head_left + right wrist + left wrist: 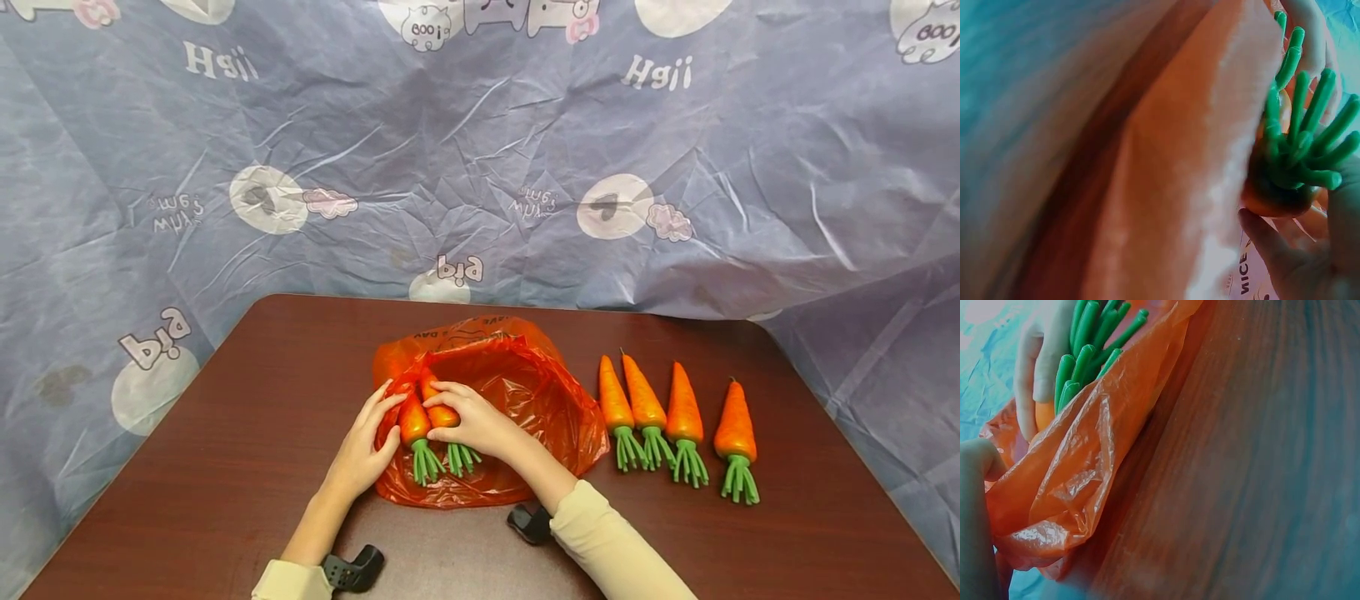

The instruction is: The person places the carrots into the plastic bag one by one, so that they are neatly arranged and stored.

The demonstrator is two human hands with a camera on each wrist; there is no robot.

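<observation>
A thin red plastic bag (517, 383) lies on the table with its mouth towards me. Inside its left part are two carrots with green stalks, side by side: the left carrot (414, 423) and the right carrot (442, 415). My right hand (474, 421) grips the right carrot, fingers over its top and thumb by its thick end; its stalks (1300, 150) show in the right wrist view. My left hand (365, 442) holds the bag's left edge with curled fingers, close beside the left carrot. In the left wrist view, the bag's plastic (1085, 469) partly hides the carrots.
Several more carrots lie in a row right of the bag, tips away from me; the nearest is a carrot (615, 396), the farthest right a carrot (737, 425). They rest on the brown wooden table (225, 467). Behind it hangs a printed grey-blue cloth (450, 142).
</observation>
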